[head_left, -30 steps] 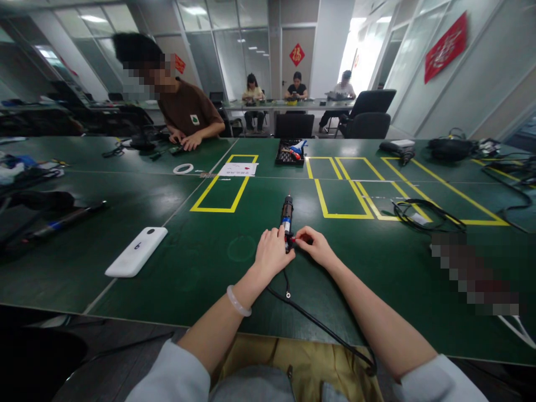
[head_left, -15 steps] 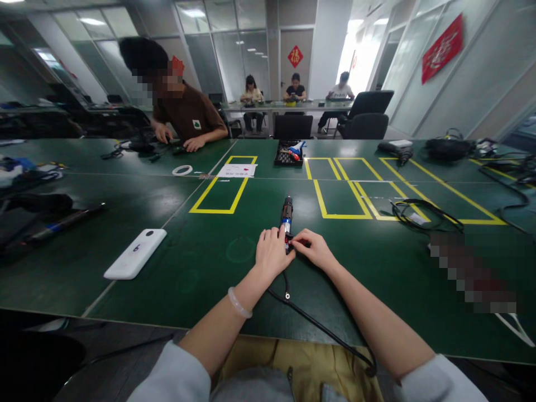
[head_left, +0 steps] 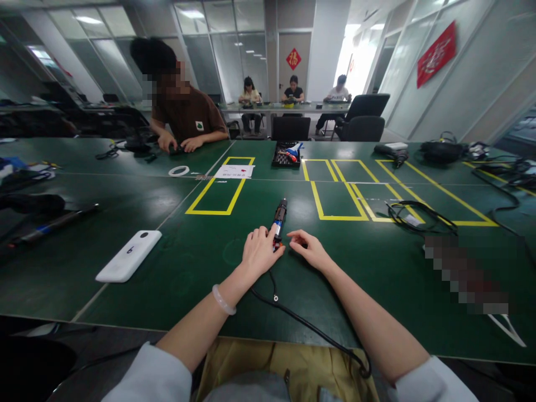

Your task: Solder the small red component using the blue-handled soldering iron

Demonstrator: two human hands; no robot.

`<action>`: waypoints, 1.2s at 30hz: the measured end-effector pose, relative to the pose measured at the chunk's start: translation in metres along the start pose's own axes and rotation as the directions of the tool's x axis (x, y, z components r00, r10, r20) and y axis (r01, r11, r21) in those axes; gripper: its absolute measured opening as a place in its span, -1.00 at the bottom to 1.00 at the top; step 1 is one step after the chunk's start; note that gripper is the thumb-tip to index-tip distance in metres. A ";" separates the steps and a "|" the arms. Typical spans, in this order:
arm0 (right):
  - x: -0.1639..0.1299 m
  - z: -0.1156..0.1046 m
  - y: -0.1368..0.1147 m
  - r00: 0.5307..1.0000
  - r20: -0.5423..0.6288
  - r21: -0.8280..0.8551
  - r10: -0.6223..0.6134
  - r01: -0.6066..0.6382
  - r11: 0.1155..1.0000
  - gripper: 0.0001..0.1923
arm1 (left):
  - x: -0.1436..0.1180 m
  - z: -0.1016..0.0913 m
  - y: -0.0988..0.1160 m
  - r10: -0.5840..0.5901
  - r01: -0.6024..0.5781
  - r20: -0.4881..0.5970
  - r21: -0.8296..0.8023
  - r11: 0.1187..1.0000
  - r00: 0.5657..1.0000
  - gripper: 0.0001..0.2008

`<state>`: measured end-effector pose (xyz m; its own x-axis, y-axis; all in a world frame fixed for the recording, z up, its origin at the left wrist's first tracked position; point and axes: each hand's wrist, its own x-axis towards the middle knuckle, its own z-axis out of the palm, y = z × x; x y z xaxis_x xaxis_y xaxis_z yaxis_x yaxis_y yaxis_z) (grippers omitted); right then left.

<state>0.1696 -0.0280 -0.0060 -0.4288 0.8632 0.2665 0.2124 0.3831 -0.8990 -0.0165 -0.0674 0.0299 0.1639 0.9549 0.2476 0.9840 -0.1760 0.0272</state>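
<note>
"What changed?"
"Beyond the smooth black rubbery cable, the right hand, curled narrowly (whether empty, I couldn't tell), had left the slender cylindrical black-and-blue tool."
"The left hand?"
"Held it against the glossy green tabletop."

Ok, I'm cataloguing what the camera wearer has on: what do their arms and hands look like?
Pale grey-blue fabric sleeves end near the elbows. The left hand and right hand are both ungloved. A smooth, whitish, ring-shaped bangle circles the left wrist; none shows on the right.
</note>
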 end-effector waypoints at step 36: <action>-0.001 -0.004 -0.002 0.998 0.042 -0.065 0.053 -0.050 0.997 -0.79 | -0.085 -0.057 -0.176 -0.388 0.360 0.010 0.354 0.864 0.922 -0.68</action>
<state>0.1731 -0.0288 -0.0030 -0.4532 0.8678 0.2039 0.2901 0.3599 -0.8867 -0.2078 -0.1314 0.0590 -0.2299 0.9507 0.2082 0.9332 0.2760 -0.2300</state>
